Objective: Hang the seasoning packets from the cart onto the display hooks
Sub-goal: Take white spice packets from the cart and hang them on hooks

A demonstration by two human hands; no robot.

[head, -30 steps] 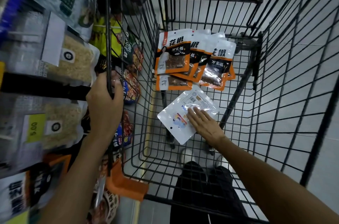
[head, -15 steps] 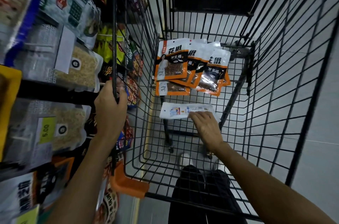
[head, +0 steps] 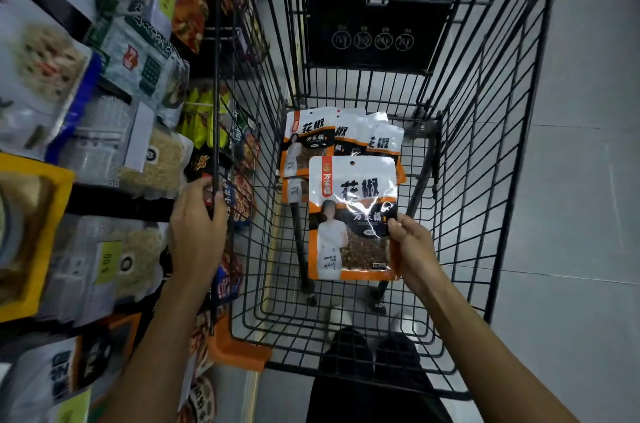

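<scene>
head | grey floor (head: 588,214), wire cart (head: 485,145), shelves (head: 104,201) beside left grip (head: 197,232) | left grip clamped round cart rim | right grip (head: 412,249) pinches packet (head: 353,214) by its right edge, face up | pile (head: 308,135) beyond it on cart bottom

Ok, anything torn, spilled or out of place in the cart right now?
Nothing stands out. The held packet in the right hand looks intact; its white streaks look like glare. The other packets lie loosely fanned, unspilled, at the far end of the cart.
</scene>
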